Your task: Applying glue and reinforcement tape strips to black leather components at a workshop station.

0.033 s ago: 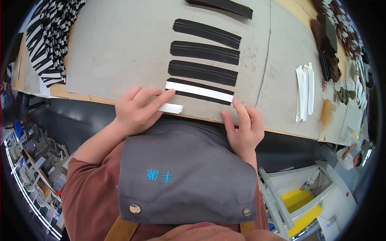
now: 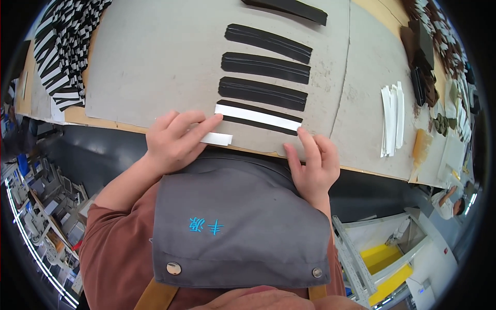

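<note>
— Left hand point(image 2: 175, 139)?
— Loosely curled at the near edge of the counter point(image 2: 155, 62), knuckles up. Forefinger stretched right, tip touching the left end of the white strip point(image 2: 257, 117). Under the other fingers, a short folded white paper point(image 2: 217, 138), held down flat against the grey board point(image 2: 155, 77). Not a full fist, not spread either.

— And the right hand point(image 2: 312, 165)?
— Open, fingers straight and close together, pointing toward the far side. Fingertips pressing near the right end of the white strip, palm hanging off the near edge above the grey apron point(image 2: 237, 222). Nothing pinched, nothing gripped.

— Where exactly, that white strip?
— Flat on the nearest black strip point(image 2: 258, 120), covering most of its middle, black showing along both long sides. Stretched between the two hands, slightly slanted, right end nearer.

— Beyond it?
— Three more black strips point(image 2: 266, 67) in a row toward the far side, side by side but apart, on the same grey board. A fifth black piece point(image 2: 289, 8) at the far edge, partly cut off.

— Off to the sides?
— Far left, a heap of black-and-white striped pieces point(image 2: 62, 46). Right, well apart from the hands, a small stack of white strips point(image 2: 391, 119) standing lengthwise. Farther right, dark brown scraps point(image 2: 423, 57), too blurred for detail.
</note>
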